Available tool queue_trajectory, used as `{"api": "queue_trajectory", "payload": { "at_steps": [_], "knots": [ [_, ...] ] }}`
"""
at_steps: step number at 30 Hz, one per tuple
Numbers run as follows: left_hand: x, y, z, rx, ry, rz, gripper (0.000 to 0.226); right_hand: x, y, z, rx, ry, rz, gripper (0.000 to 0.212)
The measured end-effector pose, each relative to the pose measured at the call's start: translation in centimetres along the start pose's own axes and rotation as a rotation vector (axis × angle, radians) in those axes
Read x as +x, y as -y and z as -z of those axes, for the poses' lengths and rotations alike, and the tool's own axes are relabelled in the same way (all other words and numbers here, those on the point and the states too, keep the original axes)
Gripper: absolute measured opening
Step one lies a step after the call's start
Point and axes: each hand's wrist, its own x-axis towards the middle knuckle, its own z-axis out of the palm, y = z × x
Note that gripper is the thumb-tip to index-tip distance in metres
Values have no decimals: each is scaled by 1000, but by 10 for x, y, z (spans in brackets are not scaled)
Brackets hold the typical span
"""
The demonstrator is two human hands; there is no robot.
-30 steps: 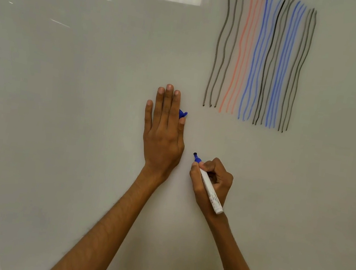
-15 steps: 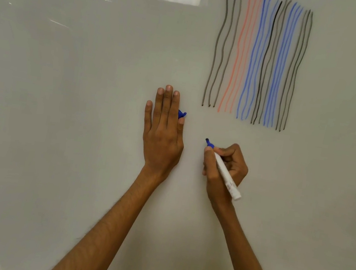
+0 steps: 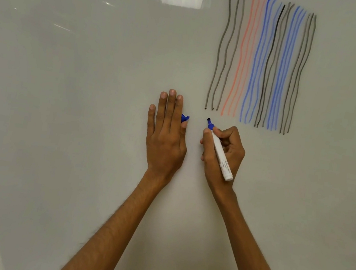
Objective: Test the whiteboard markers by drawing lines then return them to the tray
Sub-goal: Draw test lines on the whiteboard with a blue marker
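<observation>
Marker (image 3: 218, 150) centre frame, uncapped, pinched in right hand (image 3: 232, 158); long axis runs tip upper-left to tail lower-right. Tip sits just below-left of drawn lines (image 3: 259, 61), near but apart. Left hand (image 3: 166, 137) flat on whiteboard (image 3: 85, 98), blue cap (image 3: 184, 118) tucked between thumb and forefinger.

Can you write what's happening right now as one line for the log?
left hand: flat on whiteboard, thumb pinches blue cap | right hand: grips uncapped blue marker, tip below-left of drawn lines
</observation>
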Motion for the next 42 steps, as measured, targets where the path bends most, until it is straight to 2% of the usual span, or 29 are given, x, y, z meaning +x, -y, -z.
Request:
{"api": "queue_trajectory", "payload": {
  "at_steps": [18,29,33,38,42],
  "knots": [
    [-2,-1,0,-2,-5,0,47,-36,-23,16,-41,21,16,22],
    [-2,-1,2,-15,-2,-9,44,-50,-20,25,-40,55,-46,24],
    [-3,1,3,-95,-20,-4,41,-29,-5,23,-32,11,-19,25],
    [-4,3,8,-245,-1,25,42,5,12,11,6,7,-24,13],
    [-4,6,18,-355,33,43,44,7,9,4,-18,-1,-4,16]
  ]
}}
